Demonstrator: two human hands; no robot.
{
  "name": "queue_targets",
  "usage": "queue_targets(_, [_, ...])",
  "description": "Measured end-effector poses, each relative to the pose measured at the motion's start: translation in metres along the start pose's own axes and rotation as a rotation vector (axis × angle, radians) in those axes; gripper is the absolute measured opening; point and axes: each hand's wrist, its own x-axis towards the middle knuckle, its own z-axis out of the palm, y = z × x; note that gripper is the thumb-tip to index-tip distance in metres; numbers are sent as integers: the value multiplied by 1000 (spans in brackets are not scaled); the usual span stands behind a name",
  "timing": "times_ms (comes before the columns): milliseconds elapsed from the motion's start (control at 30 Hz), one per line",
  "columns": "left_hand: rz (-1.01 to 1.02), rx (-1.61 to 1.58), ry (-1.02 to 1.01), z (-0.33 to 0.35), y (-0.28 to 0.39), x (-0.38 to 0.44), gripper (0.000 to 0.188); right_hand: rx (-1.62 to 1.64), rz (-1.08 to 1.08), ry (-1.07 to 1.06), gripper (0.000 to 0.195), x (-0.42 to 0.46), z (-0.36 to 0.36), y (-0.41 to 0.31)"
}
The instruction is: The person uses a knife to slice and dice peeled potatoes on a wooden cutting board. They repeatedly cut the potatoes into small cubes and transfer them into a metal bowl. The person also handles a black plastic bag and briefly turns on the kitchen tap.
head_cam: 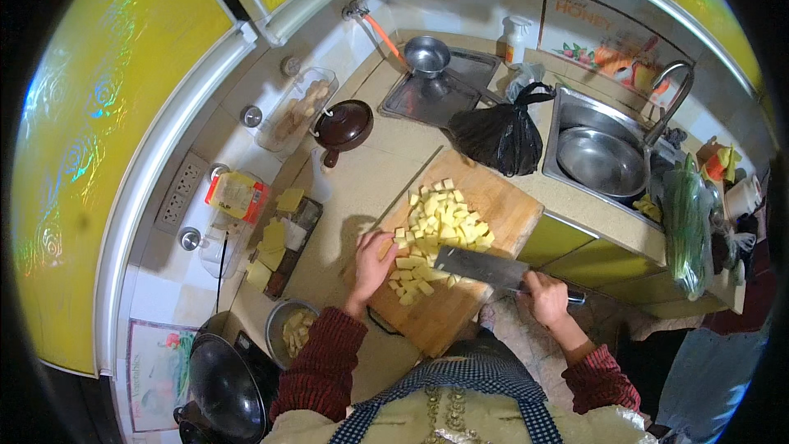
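A wooden cutting board (511, 209) lies on the counter before me, with a heap of pale yellow potato-like cubes (441, 216) on it. My right hand (545, 299) grips the dark handle of a cleaver (484, 266). Its broad blade points left, over the board and along the near side of the heap. Smaller cut pieces (410, 287) are scattered just nearer to me than the blade. At the heap's left edge is my left hand (375, 262), fingers slightly apart and curved; whether the fingertips touch the cubes is unclear.
A metal bowl (271, 336) of cut pieces stands left of the board, beyond it a black wok (222, 382). Behind the board sit a black plastic bag (508, 135) and a lidded brown pot (345, 125). A steel basin (601, 160) is in the sink (548, 154) at right.
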Motion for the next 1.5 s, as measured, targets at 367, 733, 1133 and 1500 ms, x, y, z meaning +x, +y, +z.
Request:
queue_targets(367, [-316,107,-97,82,17,-55,68,93,173,53,37,112,66,88])
queue_targets(733, [-544,311,190,78,44,-83,75,182,112,-112,40,186,128,105])
queue_targets(1133, [-577,139,268,120,34,-55,80,260,6,-413,36,190,96,54])
queue_targets(1500, [-526,-51,267,75,13,-6,65,263,-44,-164,29,194,80,62])
